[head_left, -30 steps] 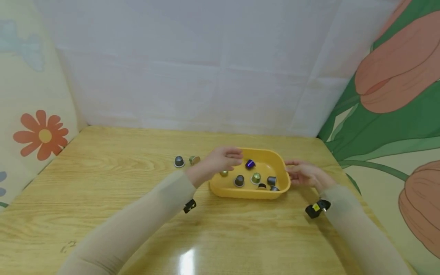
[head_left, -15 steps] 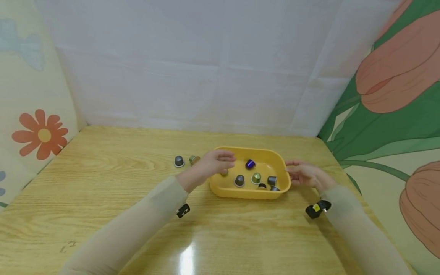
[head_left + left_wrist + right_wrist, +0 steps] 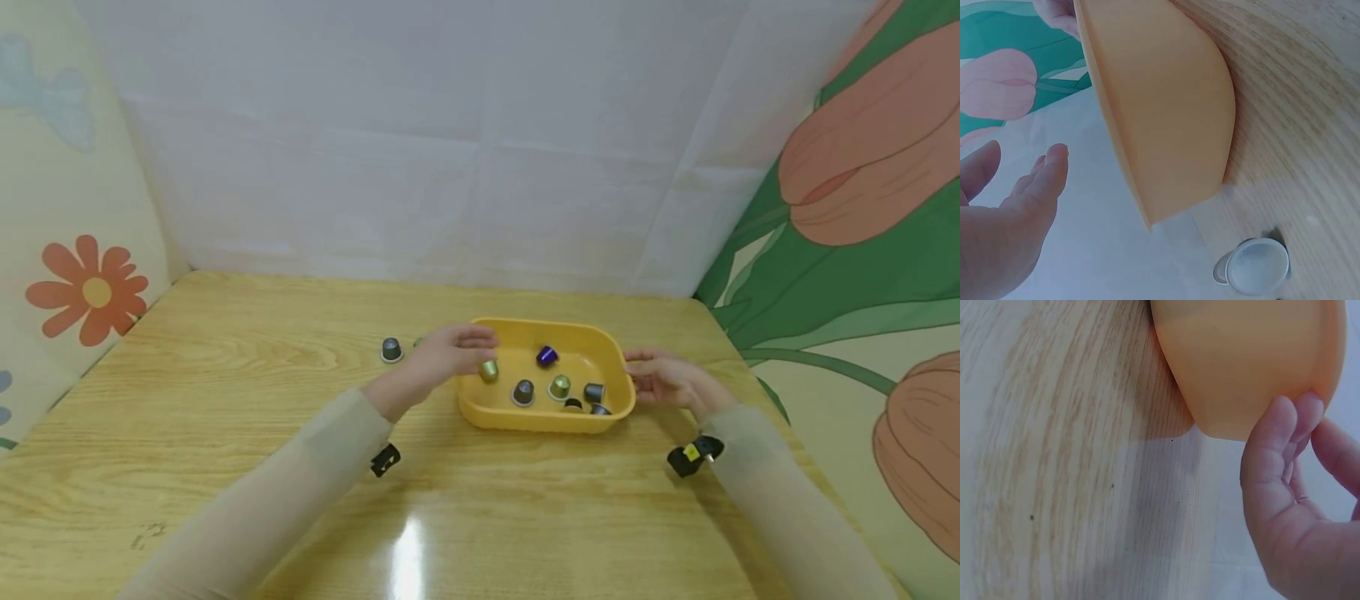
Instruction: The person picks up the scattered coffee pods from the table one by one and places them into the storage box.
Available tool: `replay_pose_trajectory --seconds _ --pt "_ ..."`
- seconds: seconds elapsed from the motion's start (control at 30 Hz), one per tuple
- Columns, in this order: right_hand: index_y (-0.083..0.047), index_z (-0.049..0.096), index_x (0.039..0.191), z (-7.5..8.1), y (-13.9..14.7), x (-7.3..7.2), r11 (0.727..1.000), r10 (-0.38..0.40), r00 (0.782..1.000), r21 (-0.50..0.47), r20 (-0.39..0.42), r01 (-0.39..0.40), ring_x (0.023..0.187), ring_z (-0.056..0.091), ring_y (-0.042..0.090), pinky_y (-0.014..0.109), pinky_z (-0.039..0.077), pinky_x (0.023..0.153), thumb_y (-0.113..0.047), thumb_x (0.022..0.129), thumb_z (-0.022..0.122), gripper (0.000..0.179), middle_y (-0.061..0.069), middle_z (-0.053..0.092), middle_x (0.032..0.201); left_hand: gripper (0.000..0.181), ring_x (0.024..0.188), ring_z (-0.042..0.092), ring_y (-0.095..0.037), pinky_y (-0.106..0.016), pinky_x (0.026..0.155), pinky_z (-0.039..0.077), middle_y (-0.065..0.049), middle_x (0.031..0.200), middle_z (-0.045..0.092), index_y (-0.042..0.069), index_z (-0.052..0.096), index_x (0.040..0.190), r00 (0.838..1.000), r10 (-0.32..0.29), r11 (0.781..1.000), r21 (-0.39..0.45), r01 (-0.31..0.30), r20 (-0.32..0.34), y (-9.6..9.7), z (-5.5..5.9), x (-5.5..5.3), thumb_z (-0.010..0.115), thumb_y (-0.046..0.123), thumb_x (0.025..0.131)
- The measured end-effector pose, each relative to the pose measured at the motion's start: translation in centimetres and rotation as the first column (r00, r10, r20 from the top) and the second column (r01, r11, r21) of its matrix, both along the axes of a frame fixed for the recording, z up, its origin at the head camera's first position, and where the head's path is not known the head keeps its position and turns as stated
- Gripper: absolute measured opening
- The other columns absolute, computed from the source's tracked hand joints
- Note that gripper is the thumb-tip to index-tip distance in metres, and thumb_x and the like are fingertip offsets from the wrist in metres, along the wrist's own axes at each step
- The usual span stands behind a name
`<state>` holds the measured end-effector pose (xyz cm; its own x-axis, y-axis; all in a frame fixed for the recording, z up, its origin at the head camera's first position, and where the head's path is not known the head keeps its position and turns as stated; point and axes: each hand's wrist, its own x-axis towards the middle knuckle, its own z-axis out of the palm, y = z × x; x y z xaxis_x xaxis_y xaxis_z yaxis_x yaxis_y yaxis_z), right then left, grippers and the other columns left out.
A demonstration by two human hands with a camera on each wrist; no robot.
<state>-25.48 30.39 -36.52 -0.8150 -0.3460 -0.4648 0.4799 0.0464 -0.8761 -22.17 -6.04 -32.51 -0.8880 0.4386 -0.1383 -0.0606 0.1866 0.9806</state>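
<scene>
A yellow plastic basin holds several coffee capsules, among them a purple one, a light green one and a dark grey one. Another green capsule lies at its left end. Over that end is my left hand, fingers spread from the thumb with nothing between them. The left wrist view shows this hand apart from the basin wall. At the basin's right end my right hand holds the rim, its fingertips against the outer wall.
Left of the basin a dark grey capsule stands on the wooden table. A capsule lies on its side close to the basin, mostly behind my left hand in the head view. A white sheet hangs behind the table.
My left hand has moved left and slightly toward me, uncovering more of the green capsule inside the basin and covering most of the one outside. The right hand has stayed at the rim.
</scene>
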Motion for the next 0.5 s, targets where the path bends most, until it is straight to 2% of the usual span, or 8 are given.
replay_pose_trajectory --seconds 0.23,0.5 --pt "-0.006 0.052 0.113 -0.1 0.0 -0.1 1.000 0.006 1.000 -0.010 0.005 -0.006 0.076 0.065 0.014 0.028 0.057 0.070 -0.002 0.102 0.043 0.014 0.005 0.068 0.087 0.047 0.129 0.047 -0.033 -0.040 0.104 0.042 -0.023 0.143 0.046 -0.007 0.040 0.143 1.000 0.020 1.000 0.010 -0.021 0.011 -0.8 0.3 -0.1 0.054 0.006 0.100" --pt "-0.008 0.054 0.111 -0.2 0.2 -0.1 1.000 0.010 1.000 -0.019 0.008 -0.010 0.076 0.065 0.014 0.028 0.057 0.069 -0.003 0.102 0.045 0.014 0.004 0.068 0.087 0.048 0.131 0.045 -0.032 -0.042 0.105 0.041 -0.022 0.144 0.045 -0.006 0.039 0.144 0.999 0.051 0.999 0.019 -0.051 0.008 -1.8 -0.5 -0.1 0.053 0.006 0.100"
